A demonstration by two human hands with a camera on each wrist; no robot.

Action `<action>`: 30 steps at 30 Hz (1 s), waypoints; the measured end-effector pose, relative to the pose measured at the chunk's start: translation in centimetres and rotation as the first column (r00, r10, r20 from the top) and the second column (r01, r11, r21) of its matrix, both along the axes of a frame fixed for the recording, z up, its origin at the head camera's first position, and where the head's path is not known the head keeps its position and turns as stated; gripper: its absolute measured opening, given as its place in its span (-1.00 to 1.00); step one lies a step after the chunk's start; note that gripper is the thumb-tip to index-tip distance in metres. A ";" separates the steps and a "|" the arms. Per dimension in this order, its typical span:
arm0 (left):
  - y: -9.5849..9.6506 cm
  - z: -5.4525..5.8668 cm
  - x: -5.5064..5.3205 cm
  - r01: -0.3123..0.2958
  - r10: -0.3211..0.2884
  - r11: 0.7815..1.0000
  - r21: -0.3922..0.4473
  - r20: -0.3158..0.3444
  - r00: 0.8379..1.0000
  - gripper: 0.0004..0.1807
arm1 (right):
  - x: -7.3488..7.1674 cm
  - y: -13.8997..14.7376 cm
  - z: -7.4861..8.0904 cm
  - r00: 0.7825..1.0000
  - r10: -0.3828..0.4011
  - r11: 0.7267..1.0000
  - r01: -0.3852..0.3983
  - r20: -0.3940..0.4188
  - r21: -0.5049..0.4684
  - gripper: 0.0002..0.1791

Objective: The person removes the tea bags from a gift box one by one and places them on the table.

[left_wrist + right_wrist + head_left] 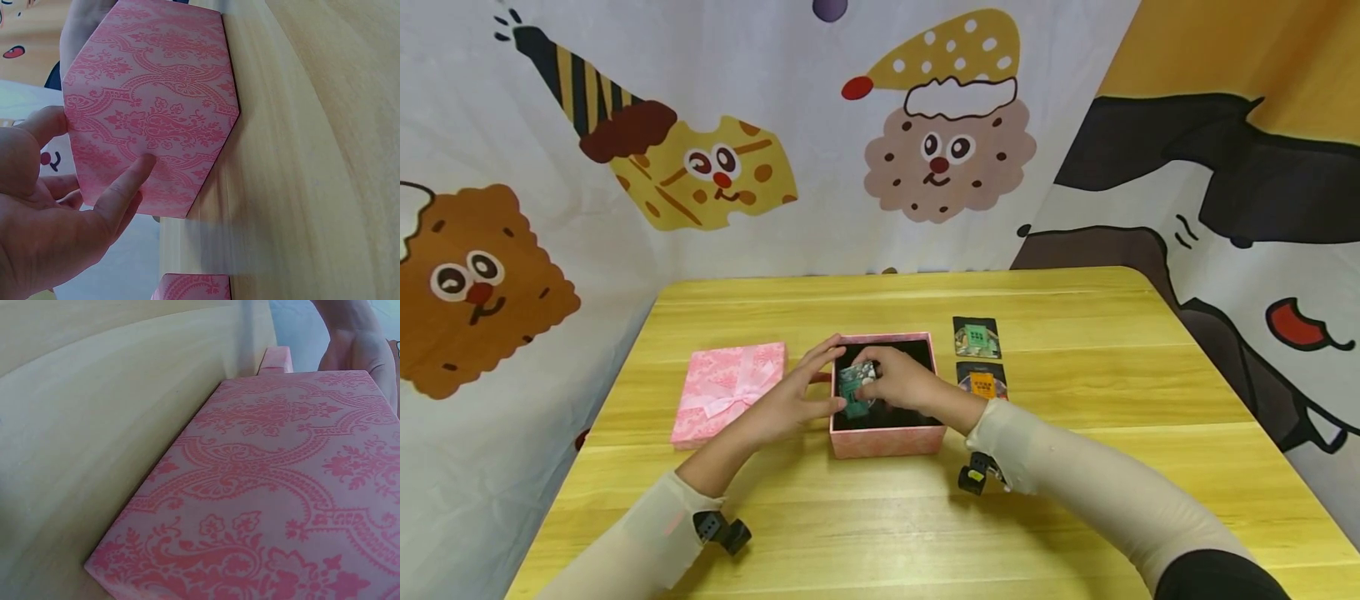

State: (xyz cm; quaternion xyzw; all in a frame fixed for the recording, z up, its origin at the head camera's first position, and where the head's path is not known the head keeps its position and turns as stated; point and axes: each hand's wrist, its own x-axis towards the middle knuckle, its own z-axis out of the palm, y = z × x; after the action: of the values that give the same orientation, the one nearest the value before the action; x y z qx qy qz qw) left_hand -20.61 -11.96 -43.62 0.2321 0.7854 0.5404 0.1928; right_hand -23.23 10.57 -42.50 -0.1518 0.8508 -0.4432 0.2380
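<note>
Inside an open pink patterned gift box (886,443) with a dark lining, my right hand (901,380) pinches a small dark green printed packet (853,390) near the left wall. The packet is tilted, its lower part down in the box. My left hand (793,402) grips the box's left side, thumb at the rim. In the left wrist view, a fingertip of the left hand (62,219) presses the box's outer wall (156,94). The right wrist view shows mostly the box's outer wall (250,481), and the right hand's fingers are hidden there.
The pink lid (730,392) with a ribbon bow lies left of the box on the wooden table (850,533). To the right lie a black packet with a green label (977,337) and one with an orange label (982,382), the latter partly behind the right forearm.
</note>
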 end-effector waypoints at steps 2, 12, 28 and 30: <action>0.0 0.0 0.0 -0.002 0.002 1.000 -0.004 0.003 1.000 -0.14 | 0.0 0.0 0.0 1.000 -0.024 0.999 0.024 0.006 -0.031 -0.59; 0.0 0.0 -0.1 -0.003 0.003 1.000 -0.012 0.000 1.000 -0.14 | 0.2 0.2 0.2 0.998 -0.060 0.996 0.059 -0.010 -0.073 -0.59; 0.1 -0.1 -0.1 -0.007 0.007 1.000 -0.003 0.008 1.000 -0.13 | 0.2 1.6 2.1 0.996 -0.087 0.994 0.085 -0.028 -0.068 -0.53; 0.1 -0.1 -0.1 -0.011 0.011 1.000 -0.005 0.015 1.000 -0.13 | 0.3 2.0 2.4 0.996 -0.089 0.994 0.088 -0.025 -0.068 -0.52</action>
State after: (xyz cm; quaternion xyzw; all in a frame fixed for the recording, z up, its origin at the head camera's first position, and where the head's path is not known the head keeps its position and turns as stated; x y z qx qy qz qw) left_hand -20.70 -11.91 -43.74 0.2234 0.7866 0.5412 0.1962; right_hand -22.94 12.55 -40.10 -0.1280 0.8446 -0.4794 0.2010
